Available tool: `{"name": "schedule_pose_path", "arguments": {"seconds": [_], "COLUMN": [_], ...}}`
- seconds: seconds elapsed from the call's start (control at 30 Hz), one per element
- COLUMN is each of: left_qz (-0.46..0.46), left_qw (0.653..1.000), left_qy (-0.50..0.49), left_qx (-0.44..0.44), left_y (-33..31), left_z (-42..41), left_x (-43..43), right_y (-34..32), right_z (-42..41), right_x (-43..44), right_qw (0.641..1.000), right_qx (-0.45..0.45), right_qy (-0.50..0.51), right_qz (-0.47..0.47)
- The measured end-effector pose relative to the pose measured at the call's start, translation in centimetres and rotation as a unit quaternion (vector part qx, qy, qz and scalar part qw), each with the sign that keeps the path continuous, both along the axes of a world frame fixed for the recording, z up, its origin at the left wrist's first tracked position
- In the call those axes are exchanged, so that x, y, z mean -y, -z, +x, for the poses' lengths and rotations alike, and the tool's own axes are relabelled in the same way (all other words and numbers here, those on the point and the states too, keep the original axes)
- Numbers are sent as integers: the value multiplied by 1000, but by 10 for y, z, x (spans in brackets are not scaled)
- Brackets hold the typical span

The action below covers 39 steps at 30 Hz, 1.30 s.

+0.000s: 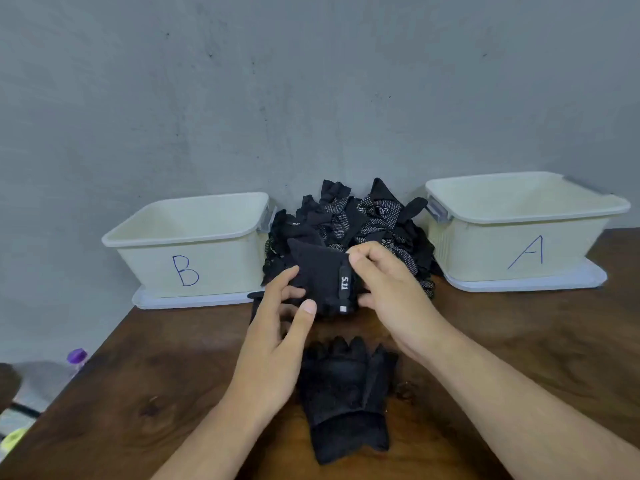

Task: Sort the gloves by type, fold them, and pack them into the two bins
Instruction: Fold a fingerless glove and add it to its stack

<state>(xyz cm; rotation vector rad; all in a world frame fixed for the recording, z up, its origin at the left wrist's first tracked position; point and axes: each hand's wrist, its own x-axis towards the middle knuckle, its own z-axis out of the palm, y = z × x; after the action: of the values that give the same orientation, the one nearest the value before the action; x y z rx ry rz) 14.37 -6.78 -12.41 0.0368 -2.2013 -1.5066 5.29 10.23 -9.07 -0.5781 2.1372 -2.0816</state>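
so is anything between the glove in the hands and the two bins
Nothing visible does. The left hand and right hand hold the glove in front of the pile, bin B to its left, bin A to its right. Both bins are open on top; the pile lies behind the glove, across neither path.

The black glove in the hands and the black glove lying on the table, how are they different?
The black fabric glove with the white-lettered tab is held up and bunched, gripped by the left hand and the right hand. The black fabric glove with spread fingers lies flat on the brown wooden table. The held glove shows its lettered tab; the flat glove shows none. Both are black.
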Motion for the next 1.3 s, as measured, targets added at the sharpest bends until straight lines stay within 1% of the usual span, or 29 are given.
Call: {"name": "schedule_pose_path", "arguments": {"seconds": [0.07, 0.1, 0.17, 0.23, 0.3, 0.37, 0.4, 0.47, 0.53, 0.6, 0.67, 0.7, 0.77, 0.83, 0.9, 0.93, 0.97, 1.0, 1.1, 1.17, 1.2, 1.23, 1.3], "left_qz": [72, 96, 105, 89, 66, 53, 53, 40, -11, -50, -82, -77, -11, 91, 172, 178, 158, 117, -27, -135, -181, -208, -229], "left_qw": [997, 994, 994, 996, 997, 996, 995, 996, 999, 997, 992, 992, 996, 993, 978, 972, 971, 974, 987, 979, 971, 966, 962], "left_qy": [38, 42, 32, 16, -27, -73, -86, -81, -50, -33, -44, -47, -47, -62, -114, -148, -175, -188, -158, -154, -158, -156, -147], "left_qx": [9, 11, 2, -17, -31, -27, -21, -10, 11, 57, 81, 86, 77, 39, -15, -37, -46, -43, -10, 2, 2, -3, -12], "left_y": [0, 2, 6, 8, 6, 7, 7, 8, 10, 12, 16, 17, 16, 10, 5, 4, 4, 4, 15, 23, 27, 28, 28], "left_z": [-2, -4, -9, -11, -13, -16, -17, -16, -15, -15, -18, -20, -22, -23, -23, -23, -23, -22, -23, -26, -28, -28, -27], "left_x": [-2, -1, 2, 6, 15, 27, 31, 32, 27, 25, 31, 34, 41, 47, 54, 58, 61, 62, 59, 57, 57, 55, 52], "right_y": [2, 2, 3, 6, 8, 10, 12, 13, 22, 31, 33, 32, 31, 27, 19, 14, 7, 1, -9, -12, -14, -16, -22], "right_z": [10, 14, 18, 15, 9, 3, 2, 7, 11, 8, 1, -2, -10, -18, -26, -29, -32, -34, -49, -59, -61, -62, -59], "right_x": [7, 10, 11, 10, 8, 5, 4, 7, 14, 19, 20, 19, 17, 17, 19, 22, 26, 31, 49, 61, 66, 69, 69], "right_qw": [998, 995, 991, 990, 991, 990, 986, 971, 952, 946, 959, 964, 969, 973, 975, 974, 970, 966, 948, 929, 930, 938, 956], "right_qx": [13, 24, 25, 15, -2, -24, -35, -64, -100, -118, -84, -75, -76, -72, -76, -87, -101, -112, -134, -140, -131, -122, -132], "right_qy": [-65, -94, -123, -123, -98, -71, -79, -127, -157, -137, -83, -58, -19, 6, 26, 35, 43, 49, 31, 20, 23, 34, 76], "right_qz": [18, 25, 50, 68, 88, 121, 142, 191, 242, 269, 259, 248, 234, 218, 206, 207, 216, 229, 287, 343, 343, 323, 249]}}
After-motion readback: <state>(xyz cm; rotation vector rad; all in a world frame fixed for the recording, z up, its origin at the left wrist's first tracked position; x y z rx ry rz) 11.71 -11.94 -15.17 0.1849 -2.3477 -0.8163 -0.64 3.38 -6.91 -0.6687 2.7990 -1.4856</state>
